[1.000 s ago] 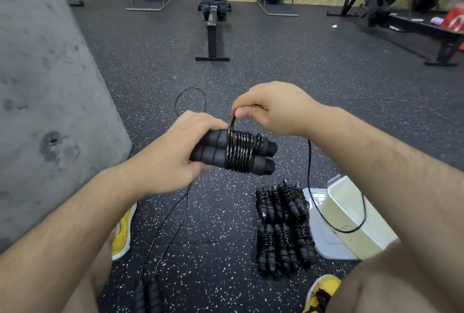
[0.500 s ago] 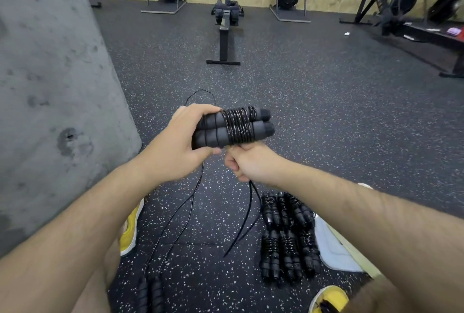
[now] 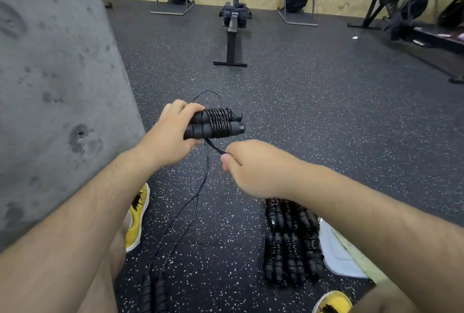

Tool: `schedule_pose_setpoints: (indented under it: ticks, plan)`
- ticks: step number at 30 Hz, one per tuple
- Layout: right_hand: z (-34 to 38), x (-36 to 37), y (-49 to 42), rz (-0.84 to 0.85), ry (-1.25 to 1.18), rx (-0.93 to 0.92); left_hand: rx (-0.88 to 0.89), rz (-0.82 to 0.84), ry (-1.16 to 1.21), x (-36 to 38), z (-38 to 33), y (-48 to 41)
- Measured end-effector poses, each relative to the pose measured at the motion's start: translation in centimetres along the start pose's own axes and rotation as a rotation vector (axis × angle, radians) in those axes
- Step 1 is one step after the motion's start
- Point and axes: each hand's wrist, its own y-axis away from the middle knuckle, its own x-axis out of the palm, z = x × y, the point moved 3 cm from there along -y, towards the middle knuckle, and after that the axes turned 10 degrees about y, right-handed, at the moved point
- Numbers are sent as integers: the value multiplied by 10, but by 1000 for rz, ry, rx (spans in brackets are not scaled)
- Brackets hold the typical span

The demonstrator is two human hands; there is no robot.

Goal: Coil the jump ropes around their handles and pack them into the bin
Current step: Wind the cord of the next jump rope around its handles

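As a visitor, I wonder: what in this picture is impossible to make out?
- Bin: head view, mostly hidden by the right forearm; contents unseen.
- Coiled ropes: head view, far ends under that forearm; no sure count.
- Loose rope's handles: head view, cut off by the bottom edge.
- Rope strand from the wound handles to the right hand: head view, motion-blurred; its end hidden in the fist.

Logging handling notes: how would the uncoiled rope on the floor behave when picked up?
Probably floppy: its thin cord lies slack on the floor. The thicker handles would likely dangle and swing; being round, they might roll if pushed.
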Motion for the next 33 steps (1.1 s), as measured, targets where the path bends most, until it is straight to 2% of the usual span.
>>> schedule_pose_setpoints:
  ticks: [4, 8, 11, 16, 19, 22, 26, 29, 32, 33]
  plan:
    - [-10, -23, 6, -135, 270, -53, 40, 37, 6, 5, -10, 2]
    - [-22, -38, 5, -282, 429, -112, 61, 80, 21, 10, -18, 2]
    - [-32, -51, 3, -401, 484, -180, 45, 121, 70, 11, -25, 4]
    - [-57, -59, -4, -441, 470, -227, 158, 295, 129, 12, -44, 14]
    - [-69, -55, -11, -409, 427, -214, 246, 360, 192, 12, -62, 22]
    - [-79, -49, -13, -370, 298, -180, 257, 397, 270, 8, -76, 28]
    - [-91, -25, -23, -292, 112, -90, 244, 345, 374, 1, -85, 34]
    - [-78, -10, -16, -237, -46, -99, 207, 299, 452, 2, -85, 34]
    - [-56, 24, -11, -8, -188, -90, 126, 254, 576, 2, -81, 32]
    - [-48, 34, -10, 63, -347, -13, 140, 208, 554, 1, -79, 30]
